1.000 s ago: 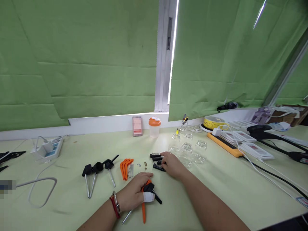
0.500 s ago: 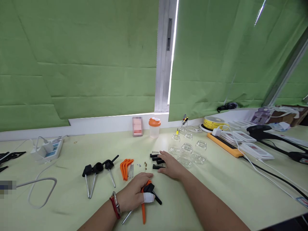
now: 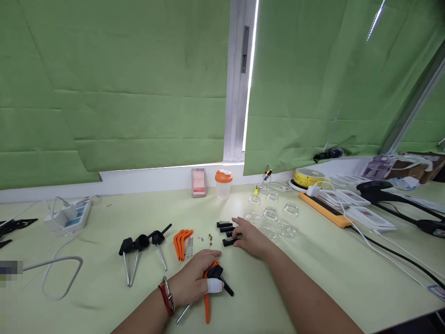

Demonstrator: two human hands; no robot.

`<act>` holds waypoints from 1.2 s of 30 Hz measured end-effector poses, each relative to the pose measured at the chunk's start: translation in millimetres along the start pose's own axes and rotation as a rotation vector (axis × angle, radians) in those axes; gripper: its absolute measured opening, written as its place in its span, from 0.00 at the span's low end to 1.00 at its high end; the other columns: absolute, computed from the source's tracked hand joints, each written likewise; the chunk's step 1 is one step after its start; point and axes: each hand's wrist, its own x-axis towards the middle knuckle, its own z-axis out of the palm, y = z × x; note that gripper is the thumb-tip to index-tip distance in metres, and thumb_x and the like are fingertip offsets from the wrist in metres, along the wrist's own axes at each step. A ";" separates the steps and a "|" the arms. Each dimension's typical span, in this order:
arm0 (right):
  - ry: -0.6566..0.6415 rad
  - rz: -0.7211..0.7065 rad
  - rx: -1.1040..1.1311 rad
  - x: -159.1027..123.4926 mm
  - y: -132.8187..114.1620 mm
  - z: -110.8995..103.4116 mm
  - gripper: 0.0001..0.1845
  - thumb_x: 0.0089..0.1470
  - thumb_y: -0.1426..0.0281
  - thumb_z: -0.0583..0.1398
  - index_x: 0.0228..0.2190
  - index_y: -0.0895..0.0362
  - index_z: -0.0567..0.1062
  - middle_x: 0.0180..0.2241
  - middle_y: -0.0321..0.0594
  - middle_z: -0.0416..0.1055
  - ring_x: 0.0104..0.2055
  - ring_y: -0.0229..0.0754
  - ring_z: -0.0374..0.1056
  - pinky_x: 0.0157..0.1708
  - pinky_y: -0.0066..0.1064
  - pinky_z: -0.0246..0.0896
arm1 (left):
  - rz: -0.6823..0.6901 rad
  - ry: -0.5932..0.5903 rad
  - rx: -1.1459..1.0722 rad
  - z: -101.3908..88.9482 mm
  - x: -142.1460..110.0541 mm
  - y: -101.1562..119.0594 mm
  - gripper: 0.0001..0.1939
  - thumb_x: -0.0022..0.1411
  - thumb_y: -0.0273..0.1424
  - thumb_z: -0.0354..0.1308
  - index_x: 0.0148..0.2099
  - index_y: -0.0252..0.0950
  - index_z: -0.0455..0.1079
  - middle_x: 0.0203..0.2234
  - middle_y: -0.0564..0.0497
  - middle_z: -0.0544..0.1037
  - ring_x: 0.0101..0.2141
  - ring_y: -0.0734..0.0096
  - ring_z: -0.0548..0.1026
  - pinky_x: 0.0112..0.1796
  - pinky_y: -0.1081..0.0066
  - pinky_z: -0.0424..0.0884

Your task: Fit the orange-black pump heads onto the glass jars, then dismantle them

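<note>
resting over the orange bar [image 3: 207, 308], the left hand [image 3: 194, 278] perhaps steadied it; i couldn't tell if it gripped. the right hand [image 3: 252, 237] spread thumb and fingers apart at the black pieces [image 3: 227, 229], seemingly rowed for neatness.

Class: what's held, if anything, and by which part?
Holds cannot be told: left hand partly covers an orange-black piece; right hand, right ends of some black pieces.

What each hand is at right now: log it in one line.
left hand: on orange-and-black part | right hand: fingers at row of black pieces | nearby: bent orange pieces, glass jars
</note>
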 end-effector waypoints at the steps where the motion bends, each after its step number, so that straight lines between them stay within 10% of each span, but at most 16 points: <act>1: -0.009 0.017 -0.004 -0.6 0.1 -1.9 0.07 0.44 0.72 0.65 0.30 0.56 0.76 0.62 0.45 0.53 0.65 0.50 0.43 0.60 0.42 0.43 | 0.003 0.000 0.004 0.0 0.2 -0.2 0.12 0.52 0.36 0.62 0.38 0.36 0.70 0.57 0.44 0.65 0.57 0.54 0.60 0.55 0.60 0.58; 8: 0.006 0.071 -0.006 -4.3 0.4 -7.6 0.09 0.43 0.73 0.64 0.31 0.55 0.75 0.60 0.43 0.56 0.63 0.50 0.50 0.59 0.42 0.46 | 0.010 0.000 0.003 0.4 0.8 -0.5 0.12 0.52 0.37 0.62 0.38 0.36 0.70 0.56 0.44 0.65 0.57 0.53 0.59 0.55 0.59 0.58; 17: 0.055 0.011 -0.087 3.6 -13.0 17.3 0.42 0.49 0.55 0.59 0.60 0.58 0.54 0.63 0.51 0.48 0.64 0.52 0.44 0.60 0.44 0.43 | 0.016 0.005 0.004 0.8 0.6 -0.9 0.12 0.51 0.37 0.62 0.37 0.36 0.71 0.56 0.44 0.65 0.56 0.53 0.60 0.55 0.60 0.58; 36: 0.082 -0.075 -0.355 14.1 -30.7 24.7 0.29 0.56 0.56 0.52 0.55 0.56 0.62 0.56 0.48 0.61 0.57 0.52 0.54 0.55 0.45 0.45 | 0.021 -0.003 0.017 0.2 -0.3 -2.0 0.14 0.51 0.38 0.62 0.38 0.36 0.70 0.57 0.43 0.64 0.57 0.52 0.59 0.55 0.58 0.57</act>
